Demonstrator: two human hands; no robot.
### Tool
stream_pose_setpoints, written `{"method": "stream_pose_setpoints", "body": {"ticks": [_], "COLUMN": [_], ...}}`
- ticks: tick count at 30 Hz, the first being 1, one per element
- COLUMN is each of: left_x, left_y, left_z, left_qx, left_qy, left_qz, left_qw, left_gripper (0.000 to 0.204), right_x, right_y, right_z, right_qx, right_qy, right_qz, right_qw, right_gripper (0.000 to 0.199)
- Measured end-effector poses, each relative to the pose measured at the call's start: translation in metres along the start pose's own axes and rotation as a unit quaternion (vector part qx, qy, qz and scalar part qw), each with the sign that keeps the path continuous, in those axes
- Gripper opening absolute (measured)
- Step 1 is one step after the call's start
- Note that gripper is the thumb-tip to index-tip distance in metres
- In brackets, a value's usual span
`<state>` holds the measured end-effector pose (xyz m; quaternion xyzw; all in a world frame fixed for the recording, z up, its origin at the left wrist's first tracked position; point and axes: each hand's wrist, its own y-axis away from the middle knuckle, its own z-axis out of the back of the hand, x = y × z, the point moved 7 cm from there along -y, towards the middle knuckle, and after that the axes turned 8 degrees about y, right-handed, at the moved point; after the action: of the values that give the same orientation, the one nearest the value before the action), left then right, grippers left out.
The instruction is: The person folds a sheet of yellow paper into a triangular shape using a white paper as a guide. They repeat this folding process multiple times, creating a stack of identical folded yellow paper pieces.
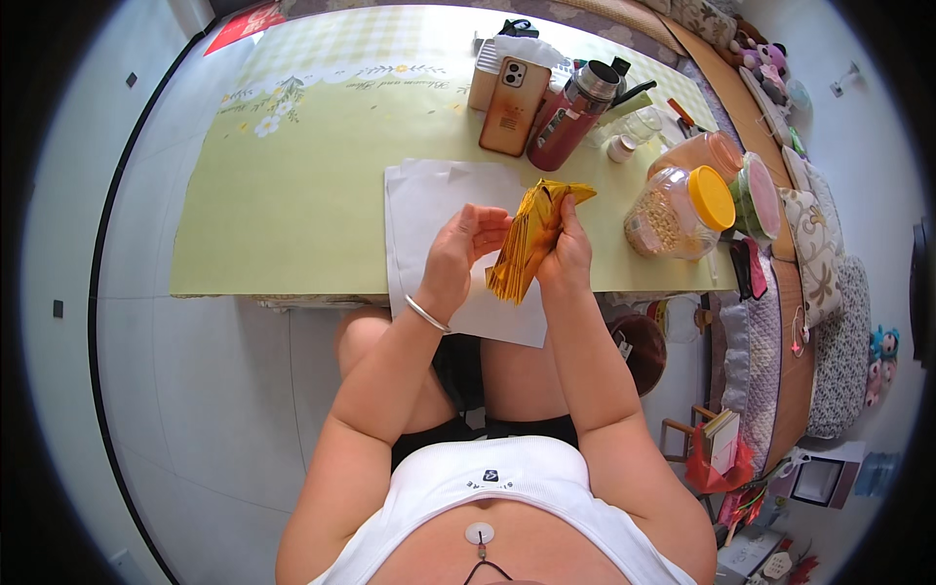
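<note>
A thick sheaf of folded gold paper stands tilted above the near edge of the table, its layered edges facing left. My right hand grips it from the right side, thumb on the near face. Just to its left is my left hand, fingers loosely curved and apart, with nothing seen in them; a small gap separates the fingertips from the gold paper. Beneath both hands lie white paper sheets, which hang over the table edge toward my lap.
On the table, a phone leans against a box beside a red thermos. To the right stand a yellow-lidded jar and a pink-lidded container. A dark red bin sits below the table, near my right knee.
</note>
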<state>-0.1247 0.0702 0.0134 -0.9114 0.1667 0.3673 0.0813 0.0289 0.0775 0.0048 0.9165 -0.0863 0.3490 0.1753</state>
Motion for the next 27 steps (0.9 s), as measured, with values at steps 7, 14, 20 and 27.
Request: {"method": "stream_pose_setpoints", "body": {"ticks": [7,14,20,27], "left_x": [0.001,-0.011,-0.01,-0.006], "left_y": [0.003,0.0,-0.001,-0.004], "left_z": [-0.004,0.019,0.015,0.016], "left_qx": [0.001,-0.085,-0.071,-0.034], "left_qy": [-0.187,0.042,0.046,0.073], "left_qz": [-0.047,-0.033,0.015,0.033], "left_qw": [0.981,0.995,0.996,0.996], "left_gripper": [0.031,0.015,0.017,0.027], "right_x": [-0.003,0.003,0.007,0.005], "right_y": [0.016,0.035,0.033,0.04], "right_z": [-0.014,-0.04,-0.029,-0.036], "right_qx": [0.041,0.157,0.153,0.182], "right_qy": [0.112,0.317,0.332,0.349], "right_qz": [0.098,0.015,0.015,0.01], "right_qw": [0.988,0.935,0.931,0.919], "right_gripper": [0.028,0.031,0.024,0.022]}}
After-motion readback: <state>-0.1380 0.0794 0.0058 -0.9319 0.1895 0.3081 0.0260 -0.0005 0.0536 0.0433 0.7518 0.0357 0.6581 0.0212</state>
